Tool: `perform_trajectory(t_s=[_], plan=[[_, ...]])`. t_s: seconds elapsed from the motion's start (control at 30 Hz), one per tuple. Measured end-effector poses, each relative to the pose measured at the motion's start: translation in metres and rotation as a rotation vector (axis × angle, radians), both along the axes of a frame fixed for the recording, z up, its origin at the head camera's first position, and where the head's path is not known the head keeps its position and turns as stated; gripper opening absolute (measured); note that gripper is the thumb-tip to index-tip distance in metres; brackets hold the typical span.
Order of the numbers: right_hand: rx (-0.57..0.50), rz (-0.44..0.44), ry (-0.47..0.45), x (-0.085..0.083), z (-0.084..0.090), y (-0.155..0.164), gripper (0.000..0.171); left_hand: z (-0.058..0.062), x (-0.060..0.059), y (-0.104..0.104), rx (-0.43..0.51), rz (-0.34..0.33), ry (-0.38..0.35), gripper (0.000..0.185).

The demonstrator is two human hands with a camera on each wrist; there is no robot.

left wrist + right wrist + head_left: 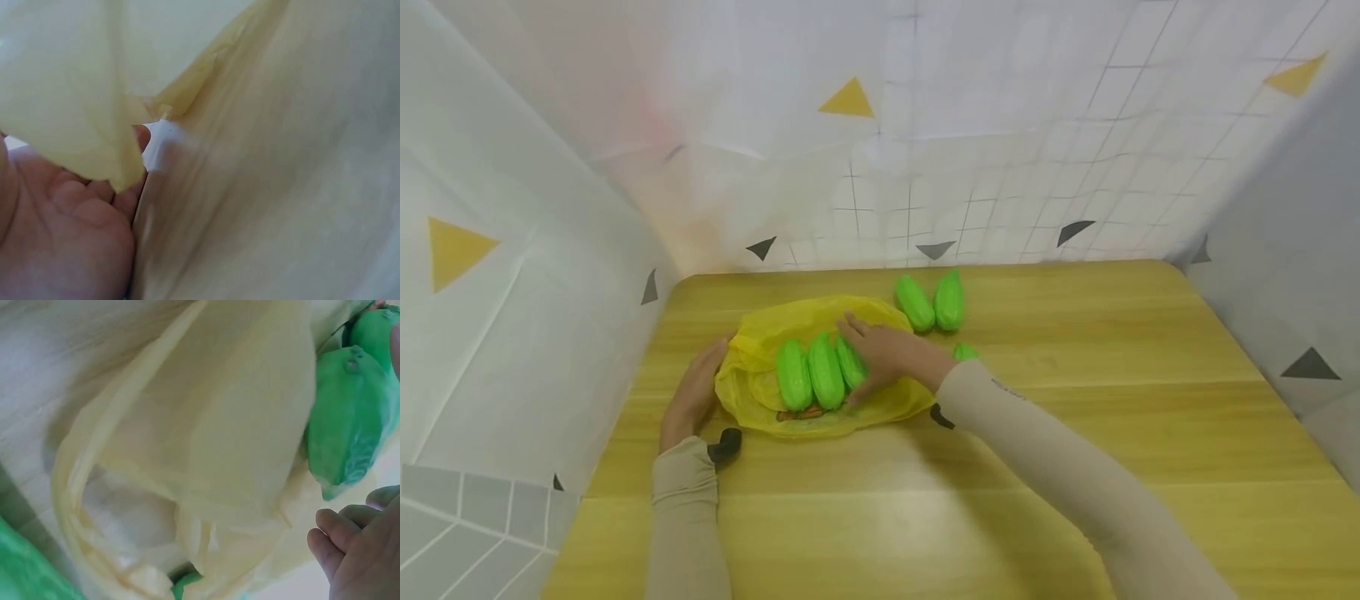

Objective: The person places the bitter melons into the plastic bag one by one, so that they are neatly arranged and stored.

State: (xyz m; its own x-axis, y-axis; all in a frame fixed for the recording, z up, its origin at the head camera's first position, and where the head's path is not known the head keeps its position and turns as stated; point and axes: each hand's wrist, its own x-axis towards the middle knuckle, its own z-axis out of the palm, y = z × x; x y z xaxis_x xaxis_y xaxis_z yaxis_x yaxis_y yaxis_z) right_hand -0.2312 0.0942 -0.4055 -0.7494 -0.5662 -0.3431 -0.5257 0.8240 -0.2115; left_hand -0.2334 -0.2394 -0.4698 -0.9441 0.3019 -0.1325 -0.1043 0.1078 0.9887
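A yellow plastic bag (820,427) lies opened out on the table. Three bright green, gourd-shaped pieces (826,372) lie side by side in it. My right hand (883,354) reaches over the bag's right side, its fingers spread over the rightmost piece. In the right wrist view those fingers are loosely bent beside a green piece (350,422), apart from it. At the bag's left side is my left hand (696,387). In the left wrist view its fingers are partly hidden behind the yellow film (69,106), which hangs loosely over them.
Two more green pieces (931,303) lie behind the bag on the right, and another (965,352) is partly hidden by the right forearm. Something reddish-brown (801,412) shows in the bag's front. White patterned sheets (880,167) enclose the wooden table (850,517) at the back and sides.
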Motion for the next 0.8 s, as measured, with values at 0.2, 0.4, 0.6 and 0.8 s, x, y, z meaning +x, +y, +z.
perform_trajectory(t_s=[0.2, 0.4, 0.6, 0.8], plan=[[-0.032, -0.016, 0.009, 0.000, 0.012, 0.010, 0.134, -0.011, -0.006, -0.002, -0.002, 0.002, 0.007, 0.061], [-0.017, -0.040, 0.029, -0.005, 0.025, 0.027, 0.132, -0.012, -0.006, -0.003, -0.003, 0.011, 0.015, 0.062], [-0.030, -0.053, 0.062, -0.005, 0.040, 0.050, 0.129, -0.013, -0.006, -0.004, 0.000, -0.004, 0.022, 0.060], [0.009, -0.051, 0.119, 0.006, 0.045, 0.079, 0.127, -0.012, -0.006, -0.005, 0.003, -0.017, 0.025, 0.060]])
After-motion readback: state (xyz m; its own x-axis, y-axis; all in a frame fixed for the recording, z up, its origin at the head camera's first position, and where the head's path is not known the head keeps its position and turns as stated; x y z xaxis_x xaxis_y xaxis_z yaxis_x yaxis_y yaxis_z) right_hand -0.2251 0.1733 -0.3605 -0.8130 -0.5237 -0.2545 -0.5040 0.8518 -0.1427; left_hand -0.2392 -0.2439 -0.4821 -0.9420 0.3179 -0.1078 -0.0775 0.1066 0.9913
